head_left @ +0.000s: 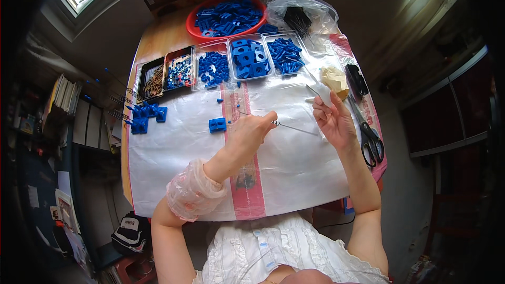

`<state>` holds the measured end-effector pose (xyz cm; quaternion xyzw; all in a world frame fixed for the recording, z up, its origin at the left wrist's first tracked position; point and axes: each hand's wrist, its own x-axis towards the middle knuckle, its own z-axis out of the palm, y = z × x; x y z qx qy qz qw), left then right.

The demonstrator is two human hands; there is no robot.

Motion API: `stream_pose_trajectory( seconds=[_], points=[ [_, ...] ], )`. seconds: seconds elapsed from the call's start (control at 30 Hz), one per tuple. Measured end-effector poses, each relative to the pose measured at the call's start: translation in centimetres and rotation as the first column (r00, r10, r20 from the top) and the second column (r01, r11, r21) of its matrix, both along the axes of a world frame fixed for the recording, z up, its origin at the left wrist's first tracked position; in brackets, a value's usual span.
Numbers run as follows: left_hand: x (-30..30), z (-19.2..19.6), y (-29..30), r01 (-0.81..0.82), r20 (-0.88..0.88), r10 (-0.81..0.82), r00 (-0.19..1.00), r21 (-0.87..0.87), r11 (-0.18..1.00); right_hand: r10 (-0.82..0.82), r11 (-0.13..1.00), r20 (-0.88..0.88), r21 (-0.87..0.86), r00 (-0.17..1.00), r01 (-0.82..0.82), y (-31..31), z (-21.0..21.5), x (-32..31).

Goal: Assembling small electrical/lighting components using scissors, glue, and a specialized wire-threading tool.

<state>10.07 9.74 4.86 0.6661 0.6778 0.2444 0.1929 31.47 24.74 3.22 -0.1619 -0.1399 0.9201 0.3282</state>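
Note:
My left hand [253, 129] is closed in a pinch on a thin spring wire [297, 128], its coil beside the fingertips and its straight end pointing right. Raised at the right, my right hand [335, 123] has its fingers curled round a white tapered tube [322, 93] like a small glue bottle. Left of my left hand lies a blue plastic base [217, 124], with a few small blue pieces [220, 100] near it. At the table's left edge, several blue bases [141, 121] stand grouped, with coiled springs [120, 100] leaning outward from them.
A row of trays holds brown screw-like pieces [153, 82], small mixed parts [179, 70] and blue plastic parts [251, 59]. Behind is a red basin [190, 27] of blue pieces, beside a clear bag [323, 13]. Black-handled scissors [372, 144] and a black object [357, 79] lie right.

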Motion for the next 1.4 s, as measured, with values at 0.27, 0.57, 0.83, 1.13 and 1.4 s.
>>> stream_pose_trajectory(
  seconds=[0.27, 0.57, 0.83, 1.13, 1.4],
  points=[
    [-1.6, 1.7, -6.9, -0.133, 0.257, 0.054, 0.965, 0.299, 0.945, -0.002, 0.999, 0.032, 0.054, 0.999, 0.000, -0.2, 0.3, -0.1],
    [-4.7, 2.7, -8.4, -0.432, 0.547, 0.202, 0.812, 0.333, 0.838, -0.018, 0.993, 0.116, 0.122, 0.993, 0.004, -0.5, -0.3, -0.6],
    [-4.1, 2.2, -8.1, -0.523, 0.903, 0.134, 0.409, 0.111, 0.845, -0.078, 0.979, 0.172, 0.197, 0.982, 0.043, -0.6, -1.0, -0.7],
    [-6.1, -2.0, -8.0, -0.615, 0.932, 0.105, 0.346, 0.140, 0.776, -0.214, 0.929, 0.362, 0.362, 0.907, 0.075, -0.3, -0.1, -0.7],
    [-6.6, -2.8, -8.5, -0.586, 0.920, 0.148, 0.362, 0.101, 0.804, -0.351, 0.805, 0.419, 0.592, 0.837, 0.041, -1.8, 1.0, -1.7]
  ],
)
